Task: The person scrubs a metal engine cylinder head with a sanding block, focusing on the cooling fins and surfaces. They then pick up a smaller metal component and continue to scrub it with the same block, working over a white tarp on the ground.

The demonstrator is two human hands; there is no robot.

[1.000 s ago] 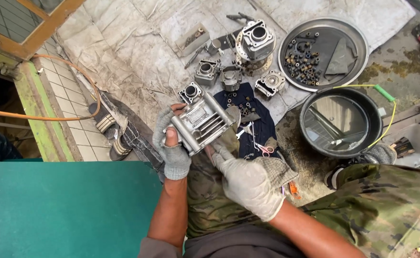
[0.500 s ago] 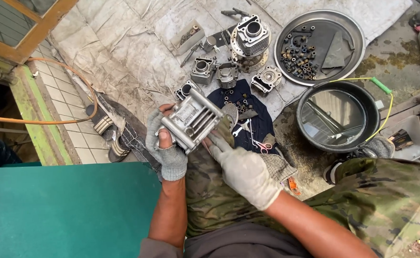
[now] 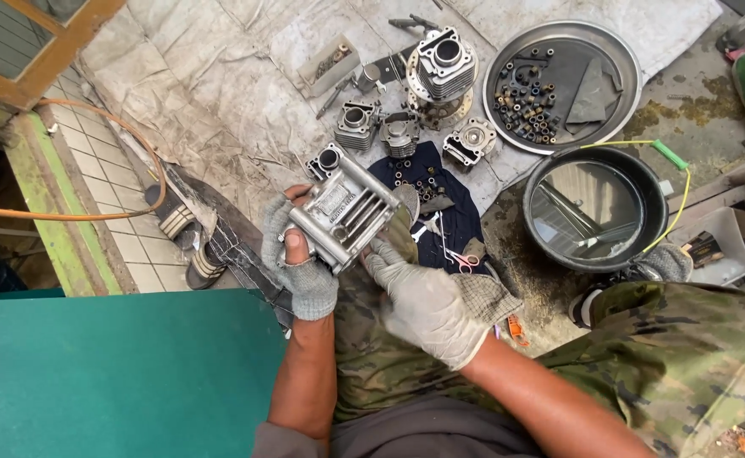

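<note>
A finned metal engine cylinder (image 3: 343, 216) is held above the lap, over the near edge of a grey tarp (image 3: 220, 93) spread on the ground. The left hand (image 3: 298, 259), in a grey fingerless glove, is clenched on the cylinder's left end, with the bare thumb laid over its near face. The right hand (image 3: 427, 301), in a pale full glove, is seen at the cylinder's lower right corner, its fingers (image 3: 387, 254) closed against the casting and the rag (image 3: 402, 227) tucked beside it.

Just beyond the cylinder, a dark blue cloth (image 3: 440, 203) is spread on the tarp, strewn with small fasteners and a pair of pink-handled scissors (image 3: 455, 257). Further back, several smaller cylinders and heads are laid in a loose cluster, among them a tall finned cylinder block (image 3: 444, 64). To the right, a round metal tray (image 3: 622, 68) is filled with nuts and bushings, and a black basin (image 3: 593, 208) of liquid is set near it. An orange hose (image 3: 92, 208) is draped over the tiled ledge at the left, beside a pair of sandals (image 3: 181, 233). A green surface (image 3: 109, 373) is seen at lower left.
</note>
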